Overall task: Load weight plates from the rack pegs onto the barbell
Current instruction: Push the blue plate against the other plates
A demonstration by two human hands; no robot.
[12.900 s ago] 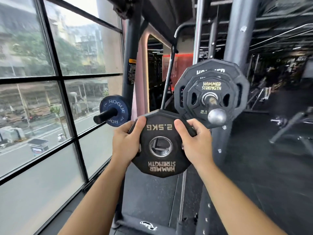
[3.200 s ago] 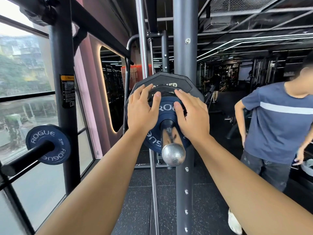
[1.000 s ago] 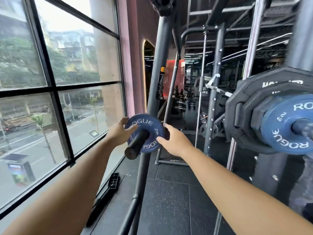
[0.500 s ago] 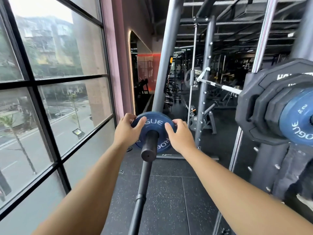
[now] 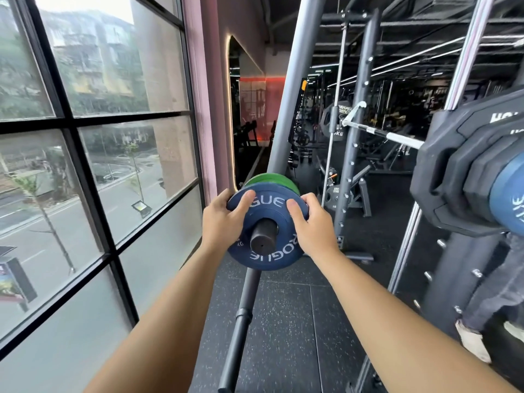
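Note:
A small blue Rogue plate point(image 5: 272, 251) sits on a black rack peg point(image 5: 263, 239) at the centre of the head view. My left hand point(image 5: 222, 222) grips its left rim and my right hand point(image 5: 313, 225) grips its right rim, thumbs on the face. Just behind it on the same peg shows a green plate point(image 5: 272, 180). At the right edge the barbell point(image 5: 382, 134) carries black Hammer Strength plates point(image 5: 453, 177) with a blue Rogue plate point(image 5: 510, 202) outermost.
A large window point(image 5: 85, 165) runs along the left. The rack's slanted upright point(image 5: 295, 86) rises behind the peg, and a drilled upright point(image 5: 442, 279) stands at the right. A person's leg and shoe point(image 5: 476, 330) are at the lower right. The floor is black rubber.
My view has moved closer to the peg and both hands have closed round the blue plate's rim. The plate has slid toward the peg's end, and the green plate behind it now shows.

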